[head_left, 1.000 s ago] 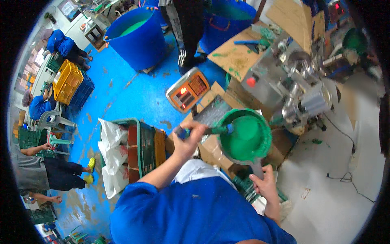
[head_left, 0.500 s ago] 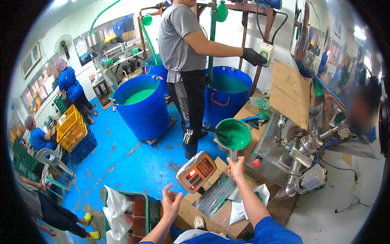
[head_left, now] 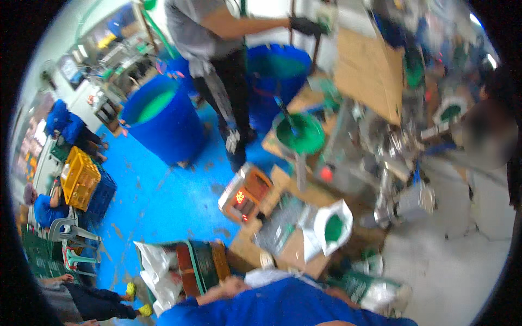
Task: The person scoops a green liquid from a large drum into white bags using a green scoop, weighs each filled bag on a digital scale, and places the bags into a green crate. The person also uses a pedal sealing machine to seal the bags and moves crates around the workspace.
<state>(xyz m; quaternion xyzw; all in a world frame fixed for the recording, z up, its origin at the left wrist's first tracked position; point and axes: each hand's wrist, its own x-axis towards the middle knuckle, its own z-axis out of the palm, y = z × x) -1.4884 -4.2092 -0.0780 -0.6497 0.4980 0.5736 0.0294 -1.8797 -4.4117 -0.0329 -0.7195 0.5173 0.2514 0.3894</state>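
Observation:
My left hand (head_left: pixel 231 287) is low in the picture, close against my blue sleeve and beside a green crate; motion blur hides its fingers. Of my right arm only a strip of skin shows past the sleeve, and the hand itself is hidden. Ahead of me a long-handled pan (head_left: pixel 302 138) of green paste rests on the cardboard ledge, untouched, with a dark-handled tool standing in it. Nearer lies an open white bag (head_left: pixel 326 231) with green paste inside, next to a plastic-wrapped platform (head_left: pixel 280 225). A weighing scale display (head_left: pixel 246 194) glows red to its left.
A green crate (head_left: pixel 197 266) with white bags and brown blocks stands at lower left. Metal pipework (head_left: pixel 405 204) juts out on the right. A co-worker in grey (head_left: pixel 198 32) reaches to a wall box between large blue tubs (head_left: pixel 163 125). Others work at far left.
My right hand has let go of the pan handle and withdrawn out of sight. My left hand has dropped toward my body. A tool now stands in the pan, and the view has shifted.

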